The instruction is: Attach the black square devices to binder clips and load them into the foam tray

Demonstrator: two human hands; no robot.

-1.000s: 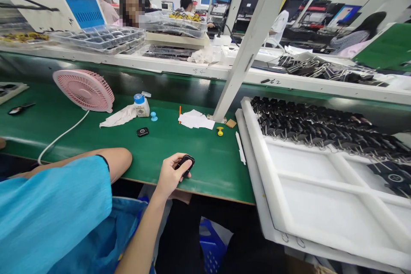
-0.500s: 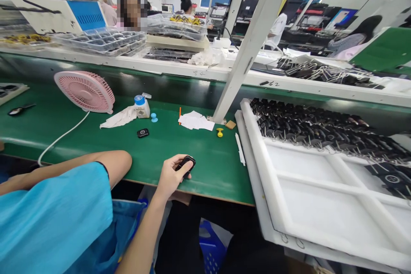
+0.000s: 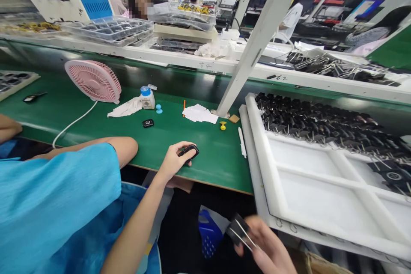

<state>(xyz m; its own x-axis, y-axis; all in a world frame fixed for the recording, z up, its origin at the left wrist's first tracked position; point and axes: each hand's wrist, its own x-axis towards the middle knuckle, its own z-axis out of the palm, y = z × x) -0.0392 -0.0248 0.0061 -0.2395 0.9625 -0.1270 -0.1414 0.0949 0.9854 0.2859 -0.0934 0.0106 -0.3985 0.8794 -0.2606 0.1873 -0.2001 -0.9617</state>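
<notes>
My left hand (image 3: pixel 178 159) rests at the green bench's front edge, with fingers and thumb closed around a small black rounded device (image 3: pixel 192 153). At the lower right, my right hand (image 3: pixel 266 239), slightly blurred, grips a black binder clip (image 3: pixel 238 229) by its silver wire handles. The clip is held in the air in front of the bench, apart from the device. A similar black device (image 3: pixel 148 123), with a round mark on its face, lies farther back on the bench. Beyond my left hand are a yellow suction-cup-shaped piece (image 3: pixel 223 126) and a similar blue one (image 3: pixel 159 108).
A white divided tray (image 3: pixel 308 188) at the right holds rows of clipped black pieces (image 3: pixel 308 115). A white pen (image 3: pixel 242 142) lies beside it. Farther left are paper scraps (image 3: pixel 199 113), a bottle (image 3: pixel 147 98) and a pink fan (image 3: pixel 93 81). A co-worker's blue sleeve (image 3: pixel 80 175) is close at left.
My right hand has come into view at the lower right with a binder clip. My left hand still holds the black device. The whole view has shifted slightly.
</notes>
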